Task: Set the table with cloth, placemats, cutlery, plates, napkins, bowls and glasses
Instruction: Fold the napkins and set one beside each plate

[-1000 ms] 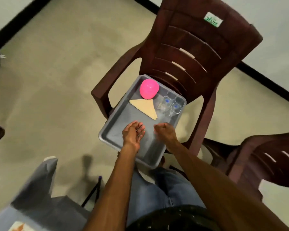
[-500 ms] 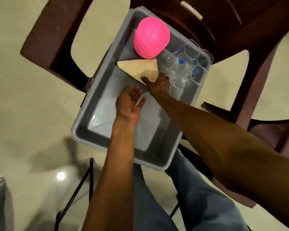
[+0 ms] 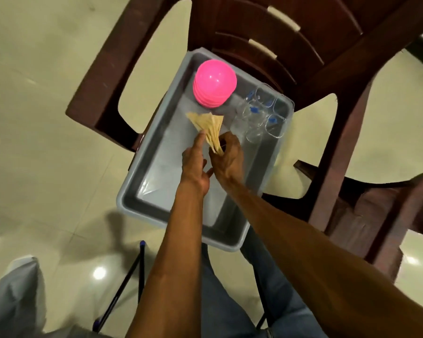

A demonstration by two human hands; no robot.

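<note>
A grey tub point(image 3: 142, 189) sits on the seat of a dark red plastic chair point(image 3: 332, 76). Inside it at the far end are a stack of upturned pink bowls point(image 3: 214, 82) and several clear glasses point(image 3: 261, 118). My right hand point(image 3: 227, 154) pinches the near corner of a stack of tan folded napkins point(image 3: 209, 124), which fans out and is lifted off the tub floor. My left hand point(image 3: 194, 158) is just left of it, with one straight finger touching the napkins' edge.
A second dark red chair point(image 3: 401, 211) stands at the right. A cloth-covered table corner point(image 3: 15, 296) shows at bottom left, with dark folding legs point(image 3: 127, 279) beside my jeans. Glossy cream floor tiles surround the chair.
My right hand took hold of the napkin stack's corner and raised it, so the napkins fan out. My left hand moved forward to touch them. The camera pulled back slightly.
</note>
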